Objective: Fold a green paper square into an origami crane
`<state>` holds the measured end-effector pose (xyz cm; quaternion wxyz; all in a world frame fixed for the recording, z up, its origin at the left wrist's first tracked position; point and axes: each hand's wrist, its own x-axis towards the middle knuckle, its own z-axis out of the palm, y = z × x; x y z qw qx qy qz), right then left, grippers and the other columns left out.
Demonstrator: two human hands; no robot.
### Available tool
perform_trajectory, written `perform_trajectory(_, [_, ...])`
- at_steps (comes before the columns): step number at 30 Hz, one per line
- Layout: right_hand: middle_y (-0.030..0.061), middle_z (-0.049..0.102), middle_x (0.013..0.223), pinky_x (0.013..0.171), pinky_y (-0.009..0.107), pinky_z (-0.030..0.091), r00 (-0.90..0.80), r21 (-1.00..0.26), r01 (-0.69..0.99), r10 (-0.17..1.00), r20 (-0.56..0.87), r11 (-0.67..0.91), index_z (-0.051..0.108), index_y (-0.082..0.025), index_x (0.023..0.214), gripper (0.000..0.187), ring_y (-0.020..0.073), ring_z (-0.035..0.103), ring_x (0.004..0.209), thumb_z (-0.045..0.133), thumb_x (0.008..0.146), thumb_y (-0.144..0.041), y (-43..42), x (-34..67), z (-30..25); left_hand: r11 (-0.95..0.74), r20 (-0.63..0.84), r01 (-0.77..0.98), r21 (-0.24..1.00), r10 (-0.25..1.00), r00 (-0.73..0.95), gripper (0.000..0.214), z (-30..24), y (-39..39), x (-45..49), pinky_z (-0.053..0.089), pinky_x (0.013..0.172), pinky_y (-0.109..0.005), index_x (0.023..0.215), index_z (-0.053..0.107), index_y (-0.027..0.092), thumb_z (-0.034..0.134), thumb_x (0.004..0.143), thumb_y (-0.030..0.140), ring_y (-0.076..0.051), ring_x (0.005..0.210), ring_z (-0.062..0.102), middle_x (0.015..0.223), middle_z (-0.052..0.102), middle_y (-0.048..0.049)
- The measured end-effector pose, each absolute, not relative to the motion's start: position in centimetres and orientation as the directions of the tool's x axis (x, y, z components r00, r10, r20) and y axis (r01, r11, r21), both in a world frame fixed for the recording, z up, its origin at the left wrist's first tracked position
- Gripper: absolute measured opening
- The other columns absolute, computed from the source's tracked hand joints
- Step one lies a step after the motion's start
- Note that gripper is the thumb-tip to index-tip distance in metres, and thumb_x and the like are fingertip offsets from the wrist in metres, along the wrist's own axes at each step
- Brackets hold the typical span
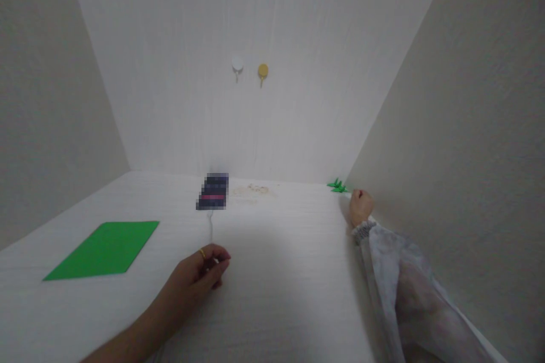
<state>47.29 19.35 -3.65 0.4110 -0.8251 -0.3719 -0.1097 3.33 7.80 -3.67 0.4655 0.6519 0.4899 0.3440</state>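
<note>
Home nook: white desk [272, 295], wall hooks [250, 71].

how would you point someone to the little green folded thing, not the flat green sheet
Follow the white table to its far right corner, where the back wall meets the right wall. The small green folded paper figure sits there, just beyond the closed right hand. Unlike the flat green sheet at the left, it is tiny, spiky and raised.
</note>
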Motion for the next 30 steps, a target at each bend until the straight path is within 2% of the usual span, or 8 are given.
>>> perform_trajectory(7, [0.0138,0.063,0.08,0.066,0.03,0.038,0.567,-0.676,0.733,0.619,0.543,-0.079,0.062,-0.007,0.079,0.038,0.0224,0.055,0.076,0.031,0.079,-0.027,13.4,37.5,-1.6,-0.201,0.101,0.331,0.922,0.951,0.294,0.023,-3.1,5.2,2.2,0.038,0.051,-0.022,0.08,0.053,0.017,0.048,0.073,0.038,-0.012,0.05,0.051,0.052,0.051,0.0033])
perform_trajectory(13, [0.0044,0.063,0.069,0.057,0.023,0.04,0.299,-0.707,0.657,0.769,0.564,0.263,0.062,-0.013,0.08,0.034,0.0142,0.054,0.06,0.035,0.078,-0.033,7.0,21.9,-0.5,-0.315,0.223,0.381,0.869,0.938,0.266,0.021,-2.6,2.8,-0.4,0.042,0.054,-0.024,0.081,0.054,0.016,0.044,0.075,0.035,-0.012,0.054,0.054,0.056,0.052,0.0016])
perform_trajectory(15, [0.0024,0.062,0.065,0.055,0.022,0.04,0.189,-0.706,0.616,0.804,0.564,0.35,0.063,-0.015,0.076,0.031,0.0127,0.054,0.057,0.037,0.078,-0.031,4.2,17.2,-0.6,-0.353,0.304,0.482,0.802,0.935,0.179,0.021,-2.1,2.6,-2.1,0.044,0.061,-0.026,0.084,0.055,0.016,0.044,0.075,0.032,-0.014,0.063,0.056,0.07,0.057,-0.0022])
perform_trajectory(17, [0.0012,0.061,0.063,0.055,0.021,0.04,0.087,-0.697,0.583,0.821,0.564,0.417,0.063,-0.016,0.073,0.027,0.0121,0.054,0.057,0.04,0.078,-0.028,1.6,13.7,-0.6,-0.354,0.425,0.669,0.653,0.903,0.063,0.021,-1.6,2.7,-4.4,0.044,0.072,-0.029,0.088,0.055,0.015,0.044,0.075,0.027,-0.017,0.078,0.056,0.086,0.058,-0.0065])
perform_trajectory(20, [0.0008,0.06,0.062,0.054,0.021,0.039,-0.029,-0.673,0.561,0.824,0.566,0.482,0.064,-0.017,0.067,0.022,0.0115,0.053,0.058,0.044,0.076,-0.022,-1.2,11.4,-0.3,-0.161,0.529,0.908,0.388,0.845,-0.076,0.036,-1.2,3.3,-8.0,0.033,0.09,-0.035,0.104,0.052,0.01,0.047,0.072,0.025,-0.025,0.105,0.045,0.108,0.05,-0.0148])
perform_trajectory(24, [0.0027,0.061,0.065,0.055,0.022,0.039,-0.119,-0.616,0.612,0.828,0.547,0.495,0.063,-0.016,0.068,0.022,0.0126,0.054,0.061,0.044,0.077,-0.02,-1.9,11.9,-0.1,0.232,0.37,0.937,0.262,0.872,-0.32,0.062,-1.7,4.4,-11.1,0.03,0.087,-0.048,0.12,0.039,0.002,0.045,0.072,0.041,-0.036,0.113,0.036,0.118,0.042,-0.026])
perform_trajectory(26, [0.0034,0.061,0.065,0.056,0.023,0.041,-0.098,-0.633,0.629,0.854,0.511,0.451,0.062,-0.015,0.07,0.023,0.0133,0.055,0.061,0.042,0.079,-0.021,-1.3,12.4,-0.2,0.26,0.28,0.942,0.214,0.907,-0.314,0.066,-2.1,4.8,-11.5,0.029,0.087,-0.05,0.119,0.041,0.001,0.043,0.072,0.047,-0.039,0.113,0.035,0.119,0.042,-0.0278])
perform_trajectory(30, [0.0038,0.061,0.067,0.06,0.026,0.044,-0.194,-0.602,0.623,0.844,0.5,0.5,0.062,-0.016,0.071,0.021,0.0147,0.056,0.064,0.044,0.079,-0.022,-0.5,12.6,-0.7,0.258,0.244,0.955,0.146,0.926,-0.288,0.055,-2.2,5.2,-11.3,0.026,0.088,-0.051,0.115,0.047,0.001,0.038,0.077,0.041,-0.038,0.115,0.034,0.122,0.04,-0.0278])
